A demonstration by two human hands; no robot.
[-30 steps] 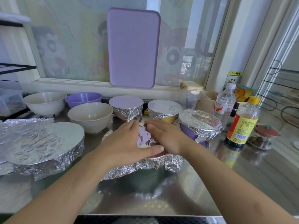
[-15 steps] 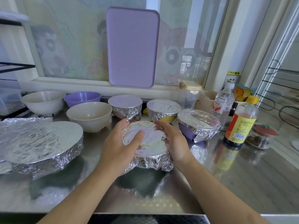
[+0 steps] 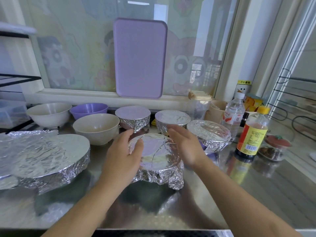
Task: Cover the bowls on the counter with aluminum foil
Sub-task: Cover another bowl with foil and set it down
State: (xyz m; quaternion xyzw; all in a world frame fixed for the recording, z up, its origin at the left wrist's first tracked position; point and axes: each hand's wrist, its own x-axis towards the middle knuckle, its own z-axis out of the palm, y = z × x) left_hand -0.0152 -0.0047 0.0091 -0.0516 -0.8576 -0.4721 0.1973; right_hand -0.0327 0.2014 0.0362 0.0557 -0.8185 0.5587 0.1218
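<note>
In front of the purple tray (image 3: 140, 57), both hands have let go of the foil-wrapped bowl (image 3: 154, 158): left hand (image 3: 123, 158) resting flat against it, right hand (image 3: 184, 147) spread open beside it; three bowls remain uncovered.

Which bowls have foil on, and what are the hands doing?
front bowl: foil-covered
three bowls behind: foil-covered
two cream bowls: uncovered
purple bowl: uncovered
big dish: foil-covered
left hand: open, touching front bowl's foil
right hand: open, beside it
</note>
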